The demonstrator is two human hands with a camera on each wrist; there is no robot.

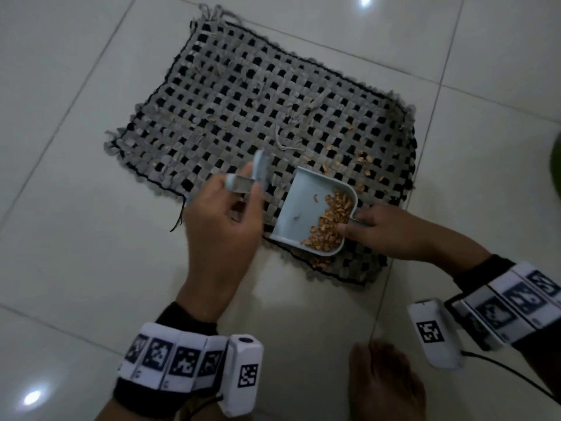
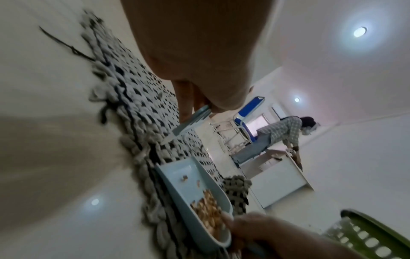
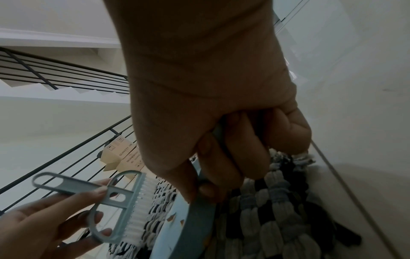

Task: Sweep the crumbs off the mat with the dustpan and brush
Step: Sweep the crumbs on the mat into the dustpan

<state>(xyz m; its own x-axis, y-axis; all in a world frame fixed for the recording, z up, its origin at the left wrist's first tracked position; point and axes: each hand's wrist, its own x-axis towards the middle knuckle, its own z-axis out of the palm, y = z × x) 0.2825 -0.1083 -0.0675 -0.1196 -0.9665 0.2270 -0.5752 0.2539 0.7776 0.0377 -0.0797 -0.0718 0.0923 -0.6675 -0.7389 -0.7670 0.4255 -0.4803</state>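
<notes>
A grey-and-black woven mat [image 1: 258, 110] lies on the white tiled floor. My left hand [image 1: 223, 214] holds a small pale blue brush [image 1: 261, 167] by its handle, lifted just above the mat's near edge, bristles white [image 3: 139, 206]. My right hand [image 1: 385, 232] grips the handle of a pale blue dustpan [image 1: 303, 214], tilted up over the mat's near right part. Orange crumbs [image 1: 331, 223] are piled at the pan's handle end [image 2: 208, 213]. Loose crumbs [image 1: 364, 161] lie scattered on the mat to the right and a few at its near edge [image 1: 320, 262].
A green slotted basket [image 2: 372, 236] stands on the floor at the right. A foot or knee [image 1: 382, 381] shows at the bottom. Far off, another person bends over a white table [image 2: 281, 168]; a stair railing [image 3: 55, 84] and cardboard boxes [image 3: 122, 154] stand beyond.
</notes>
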